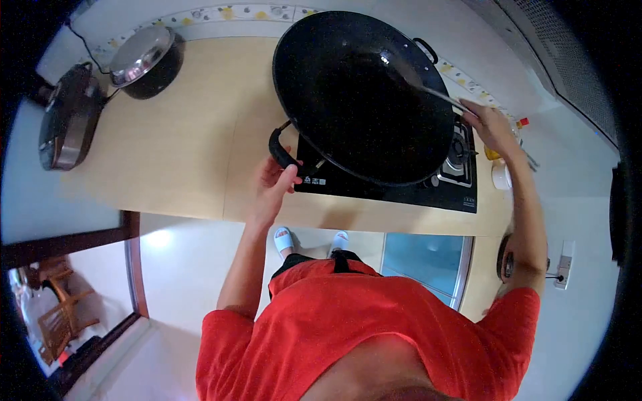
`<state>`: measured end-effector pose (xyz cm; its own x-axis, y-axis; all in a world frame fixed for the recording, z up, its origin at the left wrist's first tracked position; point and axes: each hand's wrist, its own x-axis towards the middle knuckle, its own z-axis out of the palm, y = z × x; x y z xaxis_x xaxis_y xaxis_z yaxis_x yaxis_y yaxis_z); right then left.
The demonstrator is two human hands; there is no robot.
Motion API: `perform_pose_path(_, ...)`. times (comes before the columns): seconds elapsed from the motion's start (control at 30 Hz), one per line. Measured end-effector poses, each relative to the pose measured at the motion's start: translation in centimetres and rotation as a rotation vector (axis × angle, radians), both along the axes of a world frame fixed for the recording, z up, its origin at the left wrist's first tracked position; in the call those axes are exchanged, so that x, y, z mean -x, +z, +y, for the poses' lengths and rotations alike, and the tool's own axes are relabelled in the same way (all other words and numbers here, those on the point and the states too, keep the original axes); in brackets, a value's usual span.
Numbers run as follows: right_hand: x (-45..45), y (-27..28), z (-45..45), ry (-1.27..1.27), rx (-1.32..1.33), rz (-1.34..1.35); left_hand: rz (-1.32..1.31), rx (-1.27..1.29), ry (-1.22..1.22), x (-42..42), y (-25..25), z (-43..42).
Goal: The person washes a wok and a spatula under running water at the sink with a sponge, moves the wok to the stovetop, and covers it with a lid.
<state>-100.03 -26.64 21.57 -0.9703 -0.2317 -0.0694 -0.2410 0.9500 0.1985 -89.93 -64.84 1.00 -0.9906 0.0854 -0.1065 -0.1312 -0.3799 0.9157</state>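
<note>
A large black wok (361, 100) sits tilted over the black gas stove (388, 196) and hides most of it. My left hand (275, 179) is closed round the wok's near-left side handle (281, 148), thumb in front. At the wok's right side, my right hand (491, 127) grips a long metal spatula (441, 95). The spatula reaches over the rim into the wok, where its head is blurred against the dark inside. No food can be made out in the wok.
A lidded pot (150, 70) and a dark electric pan (70, 120) stand on the left of the wooden counter (194, 127). Right of the stove are a bottle (493, 153) and a white cup (501, 176). A range hood (568, 47) overhangs the right.
</note>
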Motion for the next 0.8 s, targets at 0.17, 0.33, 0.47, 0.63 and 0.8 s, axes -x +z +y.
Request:
perform_pose_path(0.17,0.9,1.5,3.4,-0.046,-0.485,-0.299,-0.049,-0.048,0.139,0.9,0.9,2.2)
perform_pose_path(0.33,3.5,1.6,1.3,0.001,-0.663,-0.379,-0.063,-0.002,0.188,1.3,1.1,2.7)
perform_pose_path(0.47,9.0,-3.9,0.7,0.159,-0.494,-0.290,-0.068,0.092,0.199,1.8,1.1,2.6)
perform_pose_path(0.63,12.2,-7.8,-2.9,0.372,-0.073,-0.109,-0.059,0.129,0.205,1.9,1.0,2.2)
perform_pose_path(0.8,11.8,-1.0,0.4,0.143,-0.557,-0.007,-0.058,0.131,0.225,2.1,1.3,2.4)
